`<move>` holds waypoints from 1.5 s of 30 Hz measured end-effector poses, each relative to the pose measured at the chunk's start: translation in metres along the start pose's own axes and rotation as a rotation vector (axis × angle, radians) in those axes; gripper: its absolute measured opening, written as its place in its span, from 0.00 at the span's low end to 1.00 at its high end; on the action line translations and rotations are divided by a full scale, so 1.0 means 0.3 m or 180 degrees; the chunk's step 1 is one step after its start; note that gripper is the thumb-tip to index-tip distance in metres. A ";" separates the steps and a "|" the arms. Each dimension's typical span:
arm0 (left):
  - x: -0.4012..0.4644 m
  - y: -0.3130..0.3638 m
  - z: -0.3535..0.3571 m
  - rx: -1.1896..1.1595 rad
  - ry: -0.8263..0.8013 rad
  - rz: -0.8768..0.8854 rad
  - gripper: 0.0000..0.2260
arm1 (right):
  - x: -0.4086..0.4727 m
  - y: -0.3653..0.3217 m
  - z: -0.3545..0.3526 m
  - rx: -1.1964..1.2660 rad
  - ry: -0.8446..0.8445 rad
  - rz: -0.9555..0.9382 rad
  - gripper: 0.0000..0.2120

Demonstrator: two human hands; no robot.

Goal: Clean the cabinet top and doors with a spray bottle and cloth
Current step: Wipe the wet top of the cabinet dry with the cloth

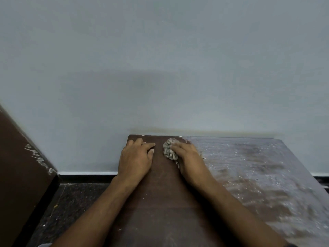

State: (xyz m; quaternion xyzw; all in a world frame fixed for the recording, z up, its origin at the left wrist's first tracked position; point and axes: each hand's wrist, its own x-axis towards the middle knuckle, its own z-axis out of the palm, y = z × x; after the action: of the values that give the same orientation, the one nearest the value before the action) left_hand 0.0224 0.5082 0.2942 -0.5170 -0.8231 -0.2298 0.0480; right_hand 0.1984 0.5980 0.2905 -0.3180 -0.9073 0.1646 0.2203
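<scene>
At the far left edge, a dark brown wooden panel point(21, 157) leans into view, its slanted edge chipped with pale scrapes. Below and beside it lies a dark speckled stone floor point(74, 202), which meets the pale grey-blue painted wall point(160, 59) along a black skirting strip point(85, 177). Right of the floor stands the brown flat-topped wooden cabinet point(165, 202), its back edge close against the wall. On the left portion of the cabinet top the surface looks dark, even brown; the right portion is covered with whitish streaks and flecks, blurred in places. The person's left hand point(136, 158) rests palm down near the back left corner of the top, fingers fairly straight and pointing right, holding nothing. Just to its right, a small gap apart, sits the crumpled pale grey knobbly cloth point(170, 150), lying on the cabinet top near the back edge, right at the border between the dark and the streaked areas. The right hand point(187, 155) lies over the cloth's right side, pressing it down on the surface, fingers bent over the bundle so that its left part bulges out past the fingertips. Both bare forearms reach in from the bottom of the view. No spray bottle can be seen.
</scene>
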 end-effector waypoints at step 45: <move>-0.151 -0.060 -0.075 -0.1528 -0.0235 -0.1161 0.23 | -0.210 -0.137 0.004 0.0464 -0.0628 -0.0724 0.23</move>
State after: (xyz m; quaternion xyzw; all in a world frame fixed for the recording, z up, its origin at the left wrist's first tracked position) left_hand 0.0241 0.4545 0.2940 -0.3652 -0.8258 -0.4037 -0.1475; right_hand 0.2212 0.5261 0.2889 -0.1787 -0.9403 0.2345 0.1699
